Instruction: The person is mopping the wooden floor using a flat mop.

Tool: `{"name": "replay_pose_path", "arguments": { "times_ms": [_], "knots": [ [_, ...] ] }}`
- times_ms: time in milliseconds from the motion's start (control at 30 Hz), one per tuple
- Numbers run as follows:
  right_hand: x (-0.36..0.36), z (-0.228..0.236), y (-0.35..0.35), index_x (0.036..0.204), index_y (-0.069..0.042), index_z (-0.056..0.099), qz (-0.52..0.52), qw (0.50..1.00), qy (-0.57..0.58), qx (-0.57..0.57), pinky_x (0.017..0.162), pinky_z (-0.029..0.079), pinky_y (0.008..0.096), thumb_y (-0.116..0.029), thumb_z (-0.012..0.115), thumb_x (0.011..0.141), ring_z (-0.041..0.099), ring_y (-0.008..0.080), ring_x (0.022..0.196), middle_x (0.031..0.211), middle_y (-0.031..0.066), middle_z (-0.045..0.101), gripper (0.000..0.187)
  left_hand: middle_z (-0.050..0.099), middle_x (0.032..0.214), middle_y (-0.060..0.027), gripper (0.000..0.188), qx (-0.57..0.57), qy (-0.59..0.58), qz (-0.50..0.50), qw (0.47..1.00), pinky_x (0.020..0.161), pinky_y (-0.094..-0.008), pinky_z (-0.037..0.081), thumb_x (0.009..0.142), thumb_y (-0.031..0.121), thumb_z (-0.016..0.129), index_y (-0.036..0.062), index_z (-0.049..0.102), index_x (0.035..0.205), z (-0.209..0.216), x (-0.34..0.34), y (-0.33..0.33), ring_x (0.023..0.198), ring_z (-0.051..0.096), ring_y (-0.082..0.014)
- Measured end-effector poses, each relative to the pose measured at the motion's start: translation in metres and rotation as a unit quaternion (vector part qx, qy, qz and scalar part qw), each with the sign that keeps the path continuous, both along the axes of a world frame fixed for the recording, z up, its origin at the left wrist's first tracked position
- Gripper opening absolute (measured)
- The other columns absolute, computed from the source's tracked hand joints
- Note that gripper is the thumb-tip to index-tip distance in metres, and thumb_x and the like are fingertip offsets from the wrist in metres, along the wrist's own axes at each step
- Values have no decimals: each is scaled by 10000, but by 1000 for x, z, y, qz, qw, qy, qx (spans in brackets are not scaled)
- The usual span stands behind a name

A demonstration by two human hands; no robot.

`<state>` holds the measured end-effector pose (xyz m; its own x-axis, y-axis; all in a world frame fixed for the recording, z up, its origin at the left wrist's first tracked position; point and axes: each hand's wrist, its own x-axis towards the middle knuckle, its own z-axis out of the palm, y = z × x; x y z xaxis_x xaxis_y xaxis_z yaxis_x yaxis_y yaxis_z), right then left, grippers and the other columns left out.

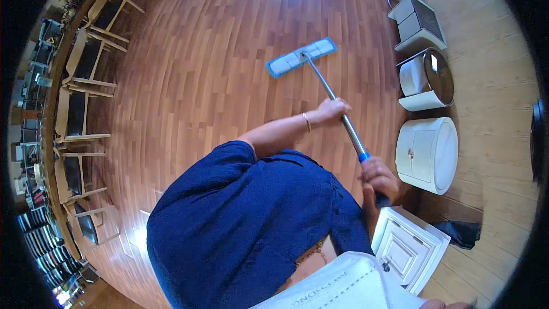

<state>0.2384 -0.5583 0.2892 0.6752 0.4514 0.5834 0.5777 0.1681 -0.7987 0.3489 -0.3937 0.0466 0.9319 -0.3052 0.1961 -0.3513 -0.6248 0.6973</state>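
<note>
A flat mop runs from my hands out over the wood floor, its white pad head (302, 57) with a blue fringe lying flat on the boards. The silver mop pole (325, 83) slants down to a blue collar and a dark grip end. My left hand (333, 110), with a bracelet at the wrist, wraps around the middle of the pole. Closed on the grip end beside my right side is my right hand (378, 178), slightly blurred. Its palm side is hidden.
Along the right stand a round white cabinet (428, 155), a curved white stand (426, 80), a grey-white unit (420, 23) and a white panelled cabinet (406, 246). Several wooden chairs (86, 111) line a long cluttered counter (52, 109) on the left. A dark bag-like item (460, 233) lies near the white cabinet.
</note>
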Motion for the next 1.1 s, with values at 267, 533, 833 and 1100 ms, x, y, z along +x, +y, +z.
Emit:
{"name": "replay_pose_path", "arguments": {
  "times_ms": [267,533,833,1100],
  "knots": [
    [2,-38,20,817,-35,630,-87,958,21,-271,934,477,445,-53,759,718,605,360,1083,1036,174,639,163,657,1013,-36,111,105,59,20,992,762,-506,515,753,166,684,176,651,859,-21,23,59,1093,597,-260],
    [4,26,-37,761,-61,675,-56,974,-49,-216,832,516,429,-295,775,730,676,308,865,856,134,704,256,621,697,-111,291,29,-42,78,996,663,-465,526,756,328,706,100,572,634,25,-42,21,740,636,-332],
    [29,21,14,676,-61,593,165,984,32,-53,843,490,496,-378,680,843,661,301,774,715,103,664,369,619,682,-122,277,8,-67,94,993,710,-444,517,804,313,679,107,582,646,25,-39,54,735,641,-333],
    [63,-36,91,685,-28,538,145,988,4,-48,863,476,445,-122,646,841,580,260,671,681,104,559,212,609,804,-98,223,38,-88,184,978,725,-453,514,795,282,690,103,590,709,-9,-2,134,844,607,-333]
  ]
}}
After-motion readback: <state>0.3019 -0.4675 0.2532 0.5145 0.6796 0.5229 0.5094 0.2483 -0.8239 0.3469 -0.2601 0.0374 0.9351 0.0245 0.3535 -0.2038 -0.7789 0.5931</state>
